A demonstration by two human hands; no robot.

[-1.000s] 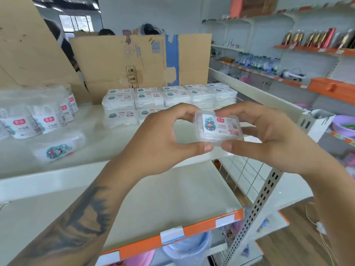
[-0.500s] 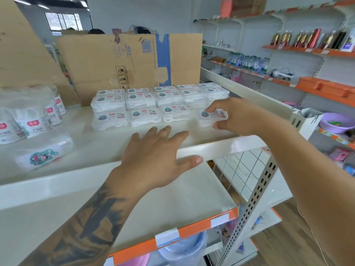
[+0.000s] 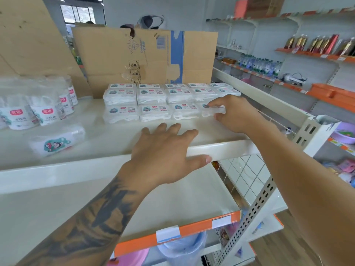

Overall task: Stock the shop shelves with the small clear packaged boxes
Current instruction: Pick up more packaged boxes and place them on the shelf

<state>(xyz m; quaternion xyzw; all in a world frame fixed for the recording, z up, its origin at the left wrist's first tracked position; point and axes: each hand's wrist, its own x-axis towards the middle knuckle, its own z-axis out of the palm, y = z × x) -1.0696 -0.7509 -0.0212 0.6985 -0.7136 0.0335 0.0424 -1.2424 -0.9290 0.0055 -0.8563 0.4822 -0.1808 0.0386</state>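
The right hand [image 3: 233, 114] pinches a small clear box [image 3: 213, 110] at the right end of the front row [image 3: 153, 112] on the top shelf [image 3: 221, 148], apparently aligning it, while the left hand [image 3: 165, 152] rests flat, fingers spread, steadying.

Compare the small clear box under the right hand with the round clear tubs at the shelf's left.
The small clear box is flat and rectangular; the round clear tubs are taller cylinders. The box bears a teal cartoon label; the tubs' labels carry red logos. Both hold white contents.
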